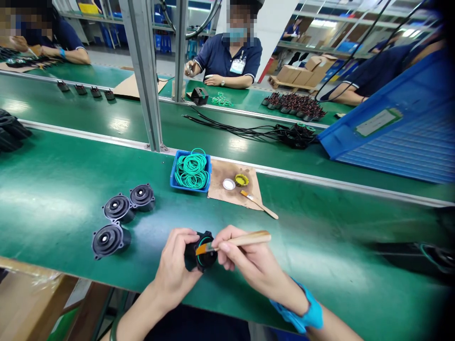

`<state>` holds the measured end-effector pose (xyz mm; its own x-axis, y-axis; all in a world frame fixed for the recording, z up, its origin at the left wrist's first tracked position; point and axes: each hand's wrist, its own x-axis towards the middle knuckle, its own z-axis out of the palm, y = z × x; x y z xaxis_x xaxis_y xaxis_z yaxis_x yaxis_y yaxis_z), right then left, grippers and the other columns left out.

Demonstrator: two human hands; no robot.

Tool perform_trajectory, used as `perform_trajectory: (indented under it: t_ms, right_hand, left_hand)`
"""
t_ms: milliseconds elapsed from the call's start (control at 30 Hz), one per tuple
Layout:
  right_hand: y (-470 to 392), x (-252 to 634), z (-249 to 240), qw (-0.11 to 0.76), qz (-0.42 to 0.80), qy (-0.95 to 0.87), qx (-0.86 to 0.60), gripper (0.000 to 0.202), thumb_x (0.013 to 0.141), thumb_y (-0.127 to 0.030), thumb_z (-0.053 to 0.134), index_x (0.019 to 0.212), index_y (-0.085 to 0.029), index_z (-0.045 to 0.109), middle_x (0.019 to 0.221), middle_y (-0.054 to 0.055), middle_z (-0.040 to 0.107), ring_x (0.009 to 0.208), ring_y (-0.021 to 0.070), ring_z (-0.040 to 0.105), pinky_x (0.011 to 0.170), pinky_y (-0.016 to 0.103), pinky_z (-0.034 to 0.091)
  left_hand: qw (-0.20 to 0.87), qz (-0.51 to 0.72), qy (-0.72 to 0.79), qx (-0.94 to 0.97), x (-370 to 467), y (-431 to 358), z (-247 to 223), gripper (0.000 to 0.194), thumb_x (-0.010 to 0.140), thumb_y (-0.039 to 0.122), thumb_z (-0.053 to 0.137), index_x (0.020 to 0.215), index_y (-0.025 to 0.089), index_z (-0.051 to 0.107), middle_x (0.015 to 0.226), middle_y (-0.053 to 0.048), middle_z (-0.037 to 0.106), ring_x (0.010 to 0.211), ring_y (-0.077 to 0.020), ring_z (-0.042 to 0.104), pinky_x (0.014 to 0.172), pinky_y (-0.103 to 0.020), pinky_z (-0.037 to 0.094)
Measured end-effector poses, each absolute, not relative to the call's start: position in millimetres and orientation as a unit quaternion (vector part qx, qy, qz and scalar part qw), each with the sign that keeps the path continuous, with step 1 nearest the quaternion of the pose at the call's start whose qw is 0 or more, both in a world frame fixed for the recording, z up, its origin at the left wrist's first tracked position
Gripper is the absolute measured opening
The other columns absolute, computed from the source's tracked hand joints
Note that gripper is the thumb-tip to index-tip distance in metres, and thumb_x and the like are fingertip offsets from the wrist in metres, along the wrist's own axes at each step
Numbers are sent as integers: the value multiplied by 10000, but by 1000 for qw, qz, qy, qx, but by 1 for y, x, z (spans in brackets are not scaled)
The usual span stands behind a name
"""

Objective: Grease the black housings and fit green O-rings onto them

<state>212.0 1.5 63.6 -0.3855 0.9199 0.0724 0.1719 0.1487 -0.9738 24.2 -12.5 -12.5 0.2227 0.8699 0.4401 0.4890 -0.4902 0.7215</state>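
In the head view, we find the left hand (pixel 176 270) clasping the round black plastic housing (pixel 208 261) between curled fingers and thumb over the green tabletop (pixel 149 270), the right hand (pixel 249 261) pinching the orange-bristled wooden brush (pixel 259 237), and advise light strokes following the thin green ring (pixel 200 260).

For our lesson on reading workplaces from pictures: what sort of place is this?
Most likely a factory assembly line: black round housings stand on a long green workbench, a blue bin holds many green rings, and people in matching navy shirts sit at neighbouring benches.
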Motion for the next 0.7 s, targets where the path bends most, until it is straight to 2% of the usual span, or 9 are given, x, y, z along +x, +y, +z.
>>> perform_trajectory:
  t_ms: [133,367,400,467,533,600,633,700]
  right_hand:
    - [6,213,59,377,436,-686,-445,474,1018,-467,439,676,-176,589,706,26,589,511,87,537,474,203,469]
    - [10,224,62,385,317,-718,-487,518,1020,-359,474,537,-184,545,593,14,599,485,98,566,509,218,448]
    - [9,226,63,399,324,-702,-493,492,1026,-359,460,576,-188,563,585,8,599,478,100,569,495,215,444]
    - [6,229,66,429,354,-666,-497,372,1043,-353,415,776,-198,620,640,0,637,498,108,596,485,210,451]
    - [2,229,66,425,366,-663,-495,257,1052,-337,389,962,-220,599,787,15,692,638,131,661,581,225,502]
    - [-2,225,61,389,352,-699,-487,151,1016,-366,485,976,-233,544,954,45,702,882,179,688,750,273,527]
    - [-3,221,58,372,344,-716,-480,182,967,-404,575,951,-235,511,1022,61,689,984,209,671,816,301,521]
    - [-6,212,51,353,331,-739,-469,405,811,-458,761,932,-241,441,1105,86,654,1071,257,632,861,340,514]
  left_hand:
    - [218,431,446,753,24,-13,-13,423,745,129,729,1092,191,496,1059,-95,603,984,-225,644,808,-338,565]
    - [219,435,447,750,24,-11,-15,418,740,121,719,1088,196,498,1064,-87,604,986,-219,638,812,-329,559]
    - [217,436,449,749,25,-11,-14,416,741,130,722,1085,197,498,1057,-84,603,985,-219,636,808,-327,559]
    - [207,441,458,743,25,-11,-13,427,746,153,724,1103,193,493,1028,-76,600,950,-214,633,782,-320,561]
    - [182,453,467,737,26,-11,-12,452,768,186,716,1154,181,479,995,-71,597,900,-208,624,749,-318,561]
    - [141,471,462,738,26,-10,-12,460,820,234,685,1213,161,456,981,-79,596,880,-211,613,738,-326,559]
    - [118,480,453,742,27,-11,-13,448,857,267,656,1235,151,447,983,-89,597,884,-217,608,744,-336,558]
    - [81,494,427,753,30,-11,-14,438,923,346,581,1277,136,435,992,-111,598,896,-232,600,756,-357,556]
